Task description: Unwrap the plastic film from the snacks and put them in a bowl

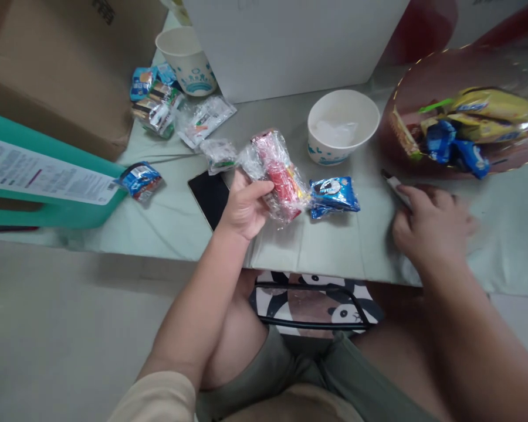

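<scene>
Left hand [249, 205] pinched clear-wrapped red packet [282, 176], bulk beyond the grip | right hand [437, 224] pinched slim dark-tipped tool [395, 184] | I judged packet light, slippery, best held mid-body

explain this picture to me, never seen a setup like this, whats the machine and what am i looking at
There is no machine here: the two grips are a person's bare hands. The single picture comes from a camera worn on the head, looking forward and down, so the person's own arms and lap show.

The left grip holds a red item in clear wrapping. At the right grip is a slim object, too blurred to name.

On the pale cloth lie a blue packet and other wrapped packets, beside two white patterned paper cups. At right, a gold-edged pinkish bowl holds yellow and blue packets.
</scene>
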A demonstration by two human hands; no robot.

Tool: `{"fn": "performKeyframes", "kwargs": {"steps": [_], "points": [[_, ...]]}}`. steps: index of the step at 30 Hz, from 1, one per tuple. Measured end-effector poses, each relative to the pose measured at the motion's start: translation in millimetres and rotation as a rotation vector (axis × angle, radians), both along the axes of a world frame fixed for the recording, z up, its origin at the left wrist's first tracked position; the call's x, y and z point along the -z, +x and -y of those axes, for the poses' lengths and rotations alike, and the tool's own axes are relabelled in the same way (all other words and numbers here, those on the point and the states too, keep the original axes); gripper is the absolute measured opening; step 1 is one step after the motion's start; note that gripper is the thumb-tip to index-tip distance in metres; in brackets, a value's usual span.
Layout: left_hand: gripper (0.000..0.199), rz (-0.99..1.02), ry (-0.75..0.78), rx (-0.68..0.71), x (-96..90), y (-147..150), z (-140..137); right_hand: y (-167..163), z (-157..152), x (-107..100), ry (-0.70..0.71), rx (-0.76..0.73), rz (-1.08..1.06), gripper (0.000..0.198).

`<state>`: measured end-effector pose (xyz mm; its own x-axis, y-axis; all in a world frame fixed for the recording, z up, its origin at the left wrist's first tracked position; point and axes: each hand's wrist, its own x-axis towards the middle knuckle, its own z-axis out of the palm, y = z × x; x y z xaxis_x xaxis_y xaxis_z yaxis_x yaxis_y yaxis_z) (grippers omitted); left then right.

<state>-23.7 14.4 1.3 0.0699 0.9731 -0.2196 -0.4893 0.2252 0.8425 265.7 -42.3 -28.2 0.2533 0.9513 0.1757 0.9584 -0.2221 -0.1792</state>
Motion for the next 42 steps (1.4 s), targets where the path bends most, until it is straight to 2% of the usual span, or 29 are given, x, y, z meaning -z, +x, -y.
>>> {"fn": "performKeyframes", "kwargs": {"steps": [2,4,6,7,12,15,17,21,25,28,32,36,38,42], "points": [[0.063,0.005,0.012,0.000,2.5,6.0,0.9,-15.0,4.0,-3.3,0.153,-0.118,-0.148,0.034],[0.062,0.009,0.027,0.013,3.3,12.6,2.8,-33.9,9.4,-5.6,0.250,-0.324,-0.450,0.030],[0.060,0.018,0.029,0.040,1.7,20.4,6.8,-53.0,15.2,-7.7,0.186,-0.484,-0.777,0.040],[0.059,0.029,0.023,0.060,0.1,24.7,9.5,-61.1,17.7,-9.1,0.148,-0.521,-0.864,0.048],[0.056,0.086,-0.009,0.126,-5.5,45.6,23.9,-80.2,19.7,-18.4,0.207,-0.541,-0.865,0.071],[0.056,0.009,0.056,0.108,0.3,50.0,26.9,-82.7,16.3,-19.0,0.200,-0.495,-0.942,0.066],[0.059,-0.132,0.179,0.053,6.5,47.5,25.5,-83.1,14.3,-16.7,0.199,-0.428,-0.963,0.058],[0.064,-0.453,0.449,-0.121,15.0,34.9,19.9,-81.2,11.3,-11.4,0.206,-0.369,-1.015,0.056],[0.035,-0.817,0.574,-0.111,12.8,29.0,19.6,-82.3,9.5,-10.2,0.177,-0.329,-1.049,0.047],[0.017,-0.928,0.552,-0.129,8.5,32.4,21.2,-84.8,8.1,-12.5,0.163,-0.288,-1.068,0.033],[0.016,-0.801,0.471,-0.201,7.5,34.2,17.1,-81.4,4.2,-15.7,0.174,-0.316,-0.986,0.012],[0.016,-0.489,0.195,-0.354,8.8,23.5,4.0,-70.3,-0.2,-14.5,0.212,-0.303,-0.987,0.019],[0.019,-0.372,0.070,-0.379,8.4,16.4,-1.5,-64.3,-1.4,-12.7,0.225,-0.282,-1.021,0.021],[0.022,-0.306,-0.015,-0.351,5.7,8.1,-2.7,-53.3,-1.9,-9.3,0.225,-0.273,-1.048,0.030]]}}
